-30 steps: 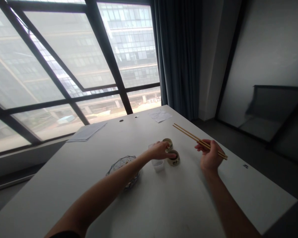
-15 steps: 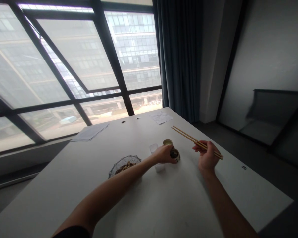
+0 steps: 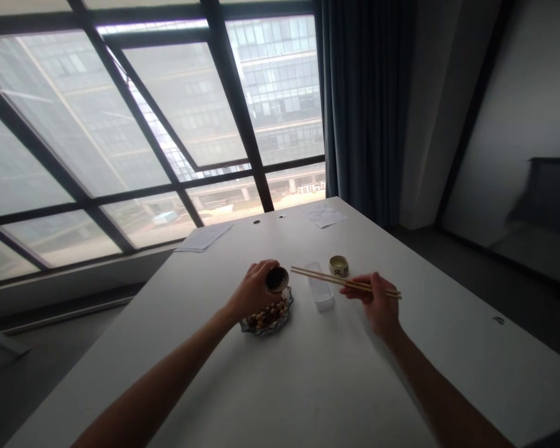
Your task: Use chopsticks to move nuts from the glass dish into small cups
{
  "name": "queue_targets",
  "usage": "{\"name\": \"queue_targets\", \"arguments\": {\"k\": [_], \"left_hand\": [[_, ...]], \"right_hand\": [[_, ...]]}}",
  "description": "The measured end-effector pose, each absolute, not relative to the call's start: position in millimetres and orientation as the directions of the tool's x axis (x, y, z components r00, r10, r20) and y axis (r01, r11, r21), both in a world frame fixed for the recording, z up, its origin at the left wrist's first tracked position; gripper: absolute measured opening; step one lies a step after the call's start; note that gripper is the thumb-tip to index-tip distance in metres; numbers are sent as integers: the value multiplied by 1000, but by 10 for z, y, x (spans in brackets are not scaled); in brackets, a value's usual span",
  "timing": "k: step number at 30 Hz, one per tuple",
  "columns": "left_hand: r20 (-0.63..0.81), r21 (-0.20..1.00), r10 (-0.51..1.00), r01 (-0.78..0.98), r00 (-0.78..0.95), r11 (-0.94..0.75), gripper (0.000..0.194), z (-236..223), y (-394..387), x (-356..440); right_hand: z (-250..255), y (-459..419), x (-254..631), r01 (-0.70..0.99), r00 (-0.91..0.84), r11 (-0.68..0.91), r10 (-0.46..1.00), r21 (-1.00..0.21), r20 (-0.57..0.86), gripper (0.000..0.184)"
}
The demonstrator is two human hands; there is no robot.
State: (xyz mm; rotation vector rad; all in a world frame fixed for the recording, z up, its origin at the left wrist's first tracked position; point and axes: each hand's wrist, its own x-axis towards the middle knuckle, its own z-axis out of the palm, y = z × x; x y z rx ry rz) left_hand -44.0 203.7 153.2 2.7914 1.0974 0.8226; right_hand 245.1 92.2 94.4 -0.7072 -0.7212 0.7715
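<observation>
Within the left grip (image 3: 253,289), clamped round it, a tilted cup (image 3: 277,279) hangs, seemingly above the bowl (image 3: 267,331).

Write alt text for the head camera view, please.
The person's left hand holds a cup at a bowl of what look like nuts, while the right hand holds chopsticks. A clear box and another cup stand nearby on a white table before windows.

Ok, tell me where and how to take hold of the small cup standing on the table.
Grip the cup by its round outer wall, probably coming down from above and the far right: it stands upright, open side up, while the clear box sits to its left, and the chopsticks and right hand crowd its near side.
</observation>
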Motion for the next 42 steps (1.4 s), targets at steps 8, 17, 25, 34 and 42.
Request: {"name": "queue_targets", "arguments": {"k": [8, 17, 25, 34, 42], "left_hand": [[364, -13, 641, 692, 675, -722, 65, 1457, 1889, -922], [267, -202, 639, 691, 721, -694, 74, 1438, 1887, -1032], [211, -286, 627, 660, 750, -695, 68, 1483, 1998, -967], [146, -367, 595, 602, 791, -710, 58, 1554, 2043, -854], [149, -361, 537, 551, 830, -752, 60, 1568, 2028, -901]], "right_hand": [[959, 1008, 1501, -386, 102, 372, 927, -844, 362, 53], [1007, 1136, 1185, -298, 125, 378, 926, -876, 357, 45], [1010, 1105, 1132, -265, 150, 394, 918, -880, 366, 45], [985, 1181, 1208, -296, 215, 365, 926, -883, 311, 51], [1018, 1125, 1299, -259, 272, 367, 915, -894, 297, 54]]}}
